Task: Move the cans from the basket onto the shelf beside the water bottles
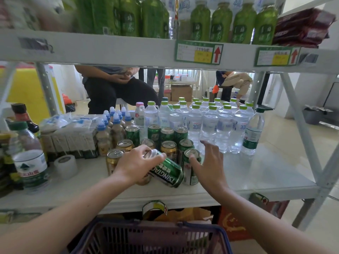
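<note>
Left hand (136, 163) grips a green can (166, 170) by its top end, fingers wrapped around it; the can is tilted, bottom pointing near-right, over the front of the can cluster on the shelf (256, 173). Right hand (209, 162) is spread wide, holding nothing, one fingertip touching the top of an upright green can (191, 167) at the near-right corner of the cluster. Other cans (165, 138), green and gold, stand upright in rows, far side touching or just beside the water bottles (211, 123), which fill the far-right part of the shelf. Bare shelf surface lies open to the right of the cans and in front of the water bottles, out to the near edge and the right upright post. Left of the cans: small blue-capped bottles (113, 125), a tape roll (66, 165), a large bottle (30, 158) near the left edge, little free room there. Basket (146, 239) sits below the shelf's near edge, centre; contents cannot be told. Upper shelf with green bottles (220, 22) hangs close overhead.
</note>
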